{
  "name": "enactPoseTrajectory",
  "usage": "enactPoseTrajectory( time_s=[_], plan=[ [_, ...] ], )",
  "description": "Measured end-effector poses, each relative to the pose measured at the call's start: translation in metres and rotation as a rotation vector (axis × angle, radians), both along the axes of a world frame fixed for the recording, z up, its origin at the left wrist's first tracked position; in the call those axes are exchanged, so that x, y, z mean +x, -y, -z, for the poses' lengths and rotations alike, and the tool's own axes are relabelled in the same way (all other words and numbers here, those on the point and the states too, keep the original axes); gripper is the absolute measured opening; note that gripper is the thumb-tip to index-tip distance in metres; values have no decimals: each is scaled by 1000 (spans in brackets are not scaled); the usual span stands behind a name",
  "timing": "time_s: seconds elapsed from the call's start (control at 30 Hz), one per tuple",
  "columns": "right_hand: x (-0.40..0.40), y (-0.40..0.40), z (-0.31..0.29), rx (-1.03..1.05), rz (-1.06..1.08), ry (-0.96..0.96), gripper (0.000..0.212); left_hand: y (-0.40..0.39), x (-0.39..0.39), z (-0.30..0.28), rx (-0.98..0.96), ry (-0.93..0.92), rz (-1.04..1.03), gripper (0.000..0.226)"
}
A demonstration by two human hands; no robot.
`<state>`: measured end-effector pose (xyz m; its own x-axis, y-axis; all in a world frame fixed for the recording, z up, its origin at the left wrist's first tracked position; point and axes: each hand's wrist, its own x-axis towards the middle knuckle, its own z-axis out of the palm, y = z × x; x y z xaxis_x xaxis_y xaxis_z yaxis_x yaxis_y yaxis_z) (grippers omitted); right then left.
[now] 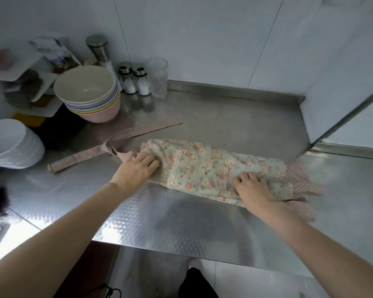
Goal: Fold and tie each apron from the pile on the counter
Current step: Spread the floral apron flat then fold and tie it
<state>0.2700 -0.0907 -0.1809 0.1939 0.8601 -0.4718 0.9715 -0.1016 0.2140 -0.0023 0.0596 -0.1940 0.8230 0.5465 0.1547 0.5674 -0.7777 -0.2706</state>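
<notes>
Head view: both hands, left hand and right hand, press flat on the floral apron atop a steel counter; white wall panels beyond them.

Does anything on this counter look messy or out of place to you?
Nothing is spilled or broken. The only untidy part is the apron: its pink dotted straps sprawl loose and twisted across the steel counter towards the stacked bowls, not yet tied.

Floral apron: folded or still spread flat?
Folded. The floral apron lies as a narrow layered strip on the counter, its pink ties loose and untied.
</notes>
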Motion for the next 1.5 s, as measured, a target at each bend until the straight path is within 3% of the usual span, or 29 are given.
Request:
enactPoseTrajectory(
  time_s=[0.07, 0.13, 0.2, 0.23, 0.33, 0.4, 0.5, 0.6, 0.7, 0.8, 0.87, 0.97, 1.03, 1.1, 1.17, 1.23, 1.3, 1.33, 1.4, 1.47, 1.5],
  plan=[
    [-2, 0, 3, -85, 31, -42, 49, 9, 1, -2, -133, 215, -310, 53],
    [-2, -6, -6, -196, 65, -70, 52, 11, 3, -4, -457, 532, -614, 51],
    [-5, -19, -25, -306, 67, -69, 55, 5, 2, -3, -741, 801, -743, 53],
    [-11, -28, -37, -316, 58, -93, 62, 0, 1, -3, -837, 840, -752, 52],
    [-51, -68, -63, -40, -32, -374, 94, -6, 4, -8, -1044, 862, -786, 32],
    [-89, -95, -69, 141, -141, -494, 98, -7, 8, -13, -1261, 981, -750, 25],
    [-127, -127, -60, 309, -190, -375, 70, -14, 13, -21, -1419, 1096, -689, 12],
    [-127, -140, -56, 508, -164, -366, 34, -26, 19, -25, -1558, 1147, -814, 18],
    [-114, -138, -56, 529, -293, -450, 26, -38, 28, -32, -1835, 1255, -982, 27],
    [-107, -133, -50, 471, -344, -579, 20, -54, 39, -33, -2055, 1335, -944, 51],
    [-105, -133, -42, 364, -359, -609, 22, -62, 46, -31, -2033, 1233, -849, 56],
    [-96, -138, -40, 140, -294, -818, 31, -65, 48, -21, -1805, 1077, -808, 30],
    [-79, -154, -42, 270, -111, -981, 29, -65, 48, -20, -1744, 1059, -795, 7],
    [-57, -176, -40, 278, 35, -892, 55, -66, 46, -20, -1759, 1035, -752, 9],
    [-43, -189, -32, 28, 106, -803, 82, -66, 46, -22, -1753, 979, -677, 12],
    [-38, -198, -20, -129, 157, -855, 92, -66, 44, -23, -1674, 907, -606, 16],
    [-38, -201, -16, -218, 281, -1026, 108, -68, 41, -22, -1578, 832, -564, 22],
    [-37, -203, -12, -269, 369, -1124, 109, -70, 40, -21, -1547, 796, -554, 24],
    [-36, -205, -8, -323, 517, -1257, 84, -74, 43, -24, -1501, 708, -537, 24],
    [-35, -207, -3, -302, 610, -1276, 61, -76, 47, -25, -1460, 663, -547, 27],
    [-36, -207, 1, -264, 626, -1255, 61, -77, 47, -23, -1430, 665, -578, 31]
  ],
)
